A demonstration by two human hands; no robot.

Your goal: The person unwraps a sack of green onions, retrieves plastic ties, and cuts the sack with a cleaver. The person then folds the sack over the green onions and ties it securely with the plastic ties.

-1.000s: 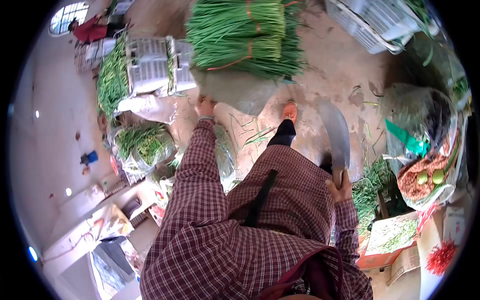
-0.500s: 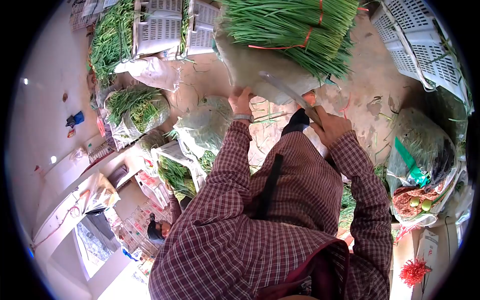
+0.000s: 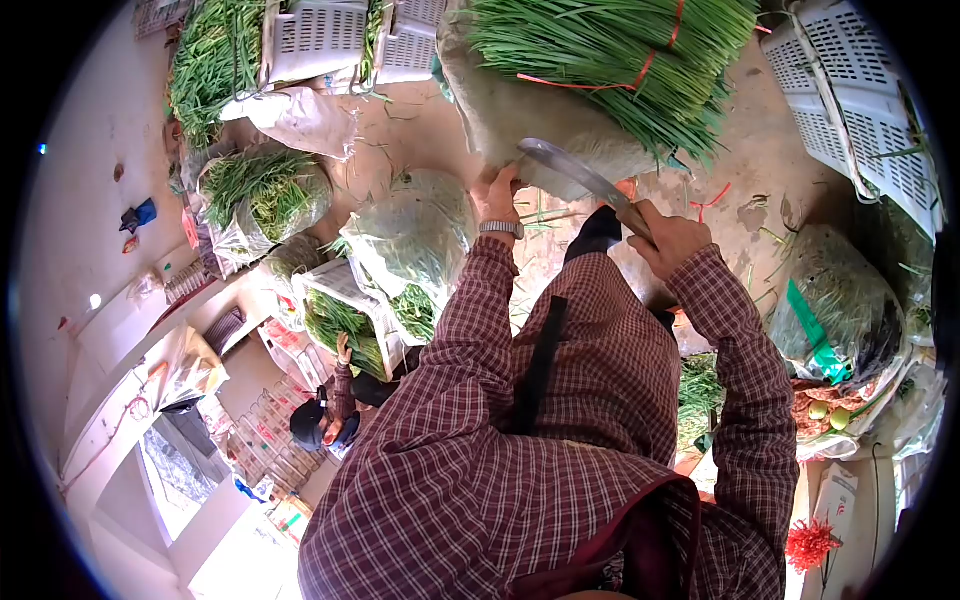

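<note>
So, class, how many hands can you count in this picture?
3: the wearer's left hand at the edge of the cloth, their right hand around the knife, and a co-worker's hand near greens. Others may be hidden.

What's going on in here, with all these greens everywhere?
Someone in a checked garment has their right hand around the handle of a long metal knife. Their left hand is at the near edge of a beige-grey sheet. On that sheet lie long green stalks bundled with orange-red ties. From this angle, I can't tell whether the blade touches the sheet. Another person in a dark cap is near more greens, lower left.
</note>
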